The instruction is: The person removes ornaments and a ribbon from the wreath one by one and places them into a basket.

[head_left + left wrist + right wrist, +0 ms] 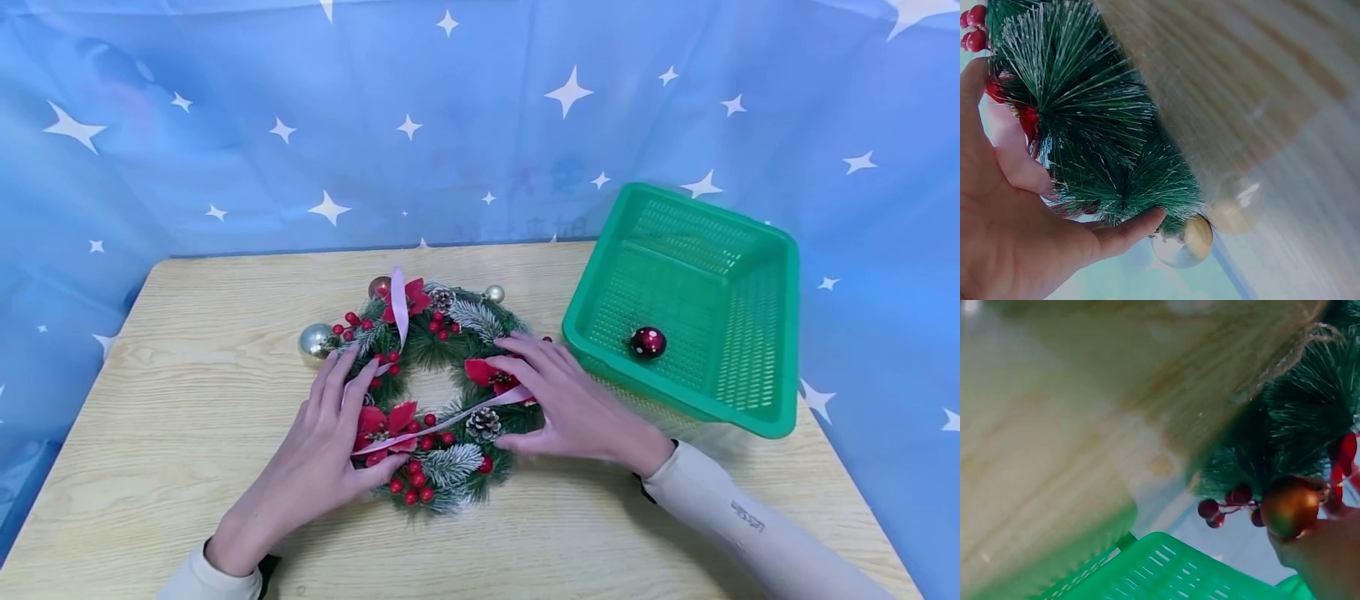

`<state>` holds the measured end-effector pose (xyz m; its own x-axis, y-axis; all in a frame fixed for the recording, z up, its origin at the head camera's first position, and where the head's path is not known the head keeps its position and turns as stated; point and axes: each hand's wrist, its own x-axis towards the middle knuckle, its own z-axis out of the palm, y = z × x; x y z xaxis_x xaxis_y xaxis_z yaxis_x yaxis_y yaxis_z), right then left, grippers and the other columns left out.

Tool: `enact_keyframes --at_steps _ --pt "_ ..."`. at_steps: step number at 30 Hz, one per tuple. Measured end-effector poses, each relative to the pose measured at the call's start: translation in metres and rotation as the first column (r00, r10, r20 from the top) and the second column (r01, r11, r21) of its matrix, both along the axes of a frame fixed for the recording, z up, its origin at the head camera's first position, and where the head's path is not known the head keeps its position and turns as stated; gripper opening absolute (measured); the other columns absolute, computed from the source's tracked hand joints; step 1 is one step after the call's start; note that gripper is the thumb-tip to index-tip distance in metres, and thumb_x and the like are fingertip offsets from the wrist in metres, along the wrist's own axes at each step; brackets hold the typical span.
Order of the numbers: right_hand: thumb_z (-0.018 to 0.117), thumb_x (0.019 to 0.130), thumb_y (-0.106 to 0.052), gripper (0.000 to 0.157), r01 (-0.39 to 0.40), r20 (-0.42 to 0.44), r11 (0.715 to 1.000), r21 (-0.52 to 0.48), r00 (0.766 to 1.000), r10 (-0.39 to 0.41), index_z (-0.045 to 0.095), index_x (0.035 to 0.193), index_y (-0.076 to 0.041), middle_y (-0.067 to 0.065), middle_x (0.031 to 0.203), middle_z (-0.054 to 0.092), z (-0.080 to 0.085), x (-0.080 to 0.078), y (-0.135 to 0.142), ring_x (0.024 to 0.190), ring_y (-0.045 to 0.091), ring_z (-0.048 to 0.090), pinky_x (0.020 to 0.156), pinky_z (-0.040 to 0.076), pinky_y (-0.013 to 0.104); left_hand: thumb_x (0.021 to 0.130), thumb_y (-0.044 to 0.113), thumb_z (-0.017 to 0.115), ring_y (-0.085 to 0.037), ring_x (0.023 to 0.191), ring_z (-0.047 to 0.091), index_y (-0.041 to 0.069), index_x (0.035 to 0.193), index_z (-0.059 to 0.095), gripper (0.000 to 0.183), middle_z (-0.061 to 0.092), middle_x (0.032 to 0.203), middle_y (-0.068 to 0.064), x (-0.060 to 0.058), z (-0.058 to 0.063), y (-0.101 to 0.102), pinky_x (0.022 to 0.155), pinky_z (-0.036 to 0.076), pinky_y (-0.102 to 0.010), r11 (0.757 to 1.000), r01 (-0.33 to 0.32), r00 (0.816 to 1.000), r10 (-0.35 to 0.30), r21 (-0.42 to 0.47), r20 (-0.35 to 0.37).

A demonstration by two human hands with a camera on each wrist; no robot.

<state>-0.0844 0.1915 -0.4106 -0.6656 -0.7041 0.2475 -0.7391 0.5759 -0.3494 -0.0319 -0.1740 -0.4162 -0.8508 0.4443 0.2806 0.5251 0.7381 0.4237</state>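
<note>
A green wreath (450, 462) with red flowers, berries, pinecones and frosted sprigs lies on the wooden table. Across it runs a pale pink ribbon (400, 308). My left hand (315, 450) rests on its left side with fingers and thumb spread. In the left wrist view, one fingertip reaches near a silver ball ornament (1179, 247) at the wreath's edge. On the right side, my right hand (570, 404) touches the wreath with fingers extended near a red flower (489, 372). A copper-coloured ball (1291, 507) sits beside that hand in the right wrist view.
A green plastic basket (787, 333) stands at the right of the table, close to my right forearm. Inside it lies a dark red ball with white dots (648, 342). Behind the table hangs a blue cloth (255, 183) with white stars.
</note>
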Motion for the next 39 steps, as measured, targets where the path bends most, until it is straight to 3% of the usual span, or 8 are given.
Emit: enact_keyframes --at_steps 8,15,22,26,30,34,39 --pt "0.084 0.086 -0.067 0.094 0.038 -0.052 0.999 0.014 0.998 -0.037 0.055 0.157 -0.014 0.012 0.155 0.052 -0.002 0.003 0.000 0.144 0.032 0.047 0.117 0.036 0.062 0.090 0.070 0.079 -0.050 0.161 0.015 0.003 0.170 0.028 0.116 0.012 0.179 -0.020 0.001 0.002 0.007 0.112 0.032 -0.082 0.999 -0.049 0.999 0.049 0.014 -0.002" --pt "0.084 0.085 -0.067 0.093 0.143 -0.040 0.988 0.050 0.989 -0.141 0.055 0.157 -0.016 0.011 0.151 0.053 -0.001 0.019 -0.008 0.139 0.033 0.049 0.113 0.037 0.065 0.088 0.060 0.085 -0.053 0.159 0.017 0.005 0.170 0.029 0.113 0.014 0.178 -0.021 0.010 0.006 0.010 0.107 0.032 -0.087 0.990 -0.137 0.990 0.136 0.021 0.047" --pt "0.082 0.085 -0.068 0.092 0.235 -0.060 0.969 0.072 0.971 -0.231 0.057 0.156 -0.015 0.013 0.148 0.055 -0.004 0.038 -0.025 0.134 0.042 0.053 0.108 0.039 0.068 0.088 0.063 0.085 -0.051 0.159 0.020 0.007 0.171 0.024 0.118 0.014 0.177 -0.022 0.016 0.007 0.016 0.105 0.036 -0.085 0.981 -0.193 0.976 0.190 0.027 0.107" --pt "0.080 0.086 -0.069 0.092 0.259 -0.056 0.963 0.078 0.965 -0.255 0.055 0.157 -0.015 0.013 0.148 0.054 -0.005 0.044 -0.032 0.134 0.043 0.052 0.107 0.036 0.068 0.088 0.060 0.087 -0.052 0.158 0.022 0.011 0.172 0.020 0.119 0.012 0.177 -0.024 0.015 0.004 0.017 0.105 0.037 -0.084 0.983 -0.183 0.975 0.178 0.027 0.136" --pt "0.079 0.087 -0.071 0.094 0.246 -0.004 0.968 0.046 0.969 -0.246 0.053 0.160 -0.017 0.011 0.152 0.052 -0.001 0.044 -0.029 0.138 0.038 0.050 0.111 0.034 0.066 0.088 0.051 0.089 -0.053 0.158 0.021 0.006 0.172 0.018 0.119 0.012 0.176 -0.027 0.013 0.001 0.015 0.105 0.039 -0.082 0.991 -0.132 0.986 0.127 0.038 0.104" --pt "0.077 0.089 -0.072 0.093 0.196 0.018 0.979 -0.055 0.981 -0.195 0.054 0.159 -0.015 0.010 0.158 0.051 0.006 0.036 -0.018 0.143 0.035 0.047 0.109 0.034 0.061 0.089 0.044 0.089 -0.053 0.158 0.019 0.001 0.171 0.017 0.118 0.011 0.176 -0.029 0.010 0.000 0.012 0.107 0.040 -0.080 0.996 -0.076 0.995 0.073 0.044 0.074" --pt "0.074 0.092 -0.071 0.091 0.103 0.005 0.988 -0.119 0.995 -0.103 0.053 0.158 -0.013 0.011 0.166 0.044 0.011 0.020 -0.007 0.152 0.034 0.040 0.113 0.033 0.063 0.091 0.044 0.089 -0.050 0.161 0.015 0.001 0.172 0.014 0.118 0.008 0.177 -0.029 0.006 0.002 0.004 0.108 0.038 -0.080 0.999 -0.043 0.994 0.040 0.031 0.102"
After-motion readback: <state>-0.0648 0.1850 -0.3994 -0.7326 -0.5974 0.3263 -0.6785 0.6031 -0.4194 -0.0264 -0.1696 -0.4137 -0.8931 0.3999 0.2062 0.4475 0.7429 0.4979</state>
